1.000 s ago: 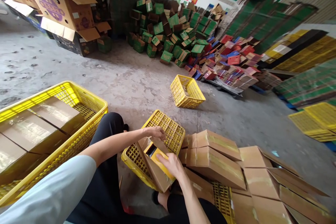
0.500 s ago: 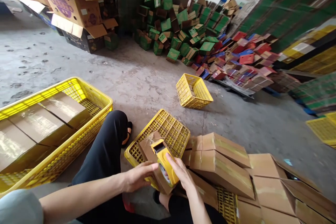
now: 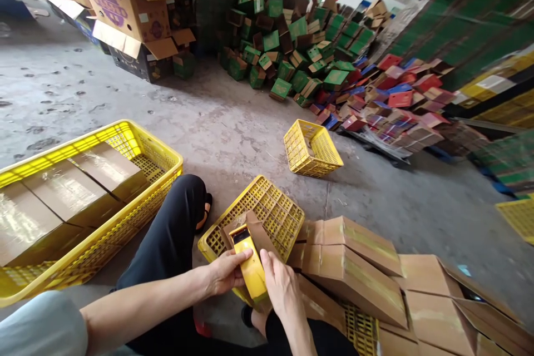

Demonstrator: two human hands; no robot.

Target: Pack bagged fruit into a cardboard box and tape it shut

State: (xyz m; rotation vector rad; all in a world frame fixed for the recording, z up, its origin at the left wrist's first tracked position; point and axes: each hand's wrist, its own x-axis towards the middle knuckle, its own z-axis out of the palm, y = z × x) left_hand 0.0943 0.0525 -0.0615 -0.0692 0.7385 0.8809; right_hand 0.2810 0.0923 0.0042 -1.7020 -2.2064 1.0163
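Observation:
A yellow tape dispenser [image 3: 253, 275] lies slanted over a small cardboard box [image 3: 261, 233], which rests on an upturned yellow crate [image 3: 271, 200] between my legs. My left hand [image 3: 227, 273] is closed round the dispenser's left side, its thumb on top. On the other side, my right hand [image 3: 282, 283] is closed with its fingertips at the box's raised cardboard, close beside the dispenser; part of that grip is hidden. Much of the box is covered by the dispenser and my hands.
On my left stands a long yellow crate [image 3: 167, 157] holding taped cartons [image 3: 70, 194]. More closed cartons [image 3: 354, 256] are stacked at my right. A smaller yellow crate [image 3: 312, 150] sits ahead on the concrete floor. Heaped green boxes [image 3: 287, 55] and red boxes [image 3: 400, 97] lie farther back.
My left hand has closed on the tape dispenser, which has shifted left and turned. My right hand has come off its top to the box's cardboard beside it. The view has shifted slightly.

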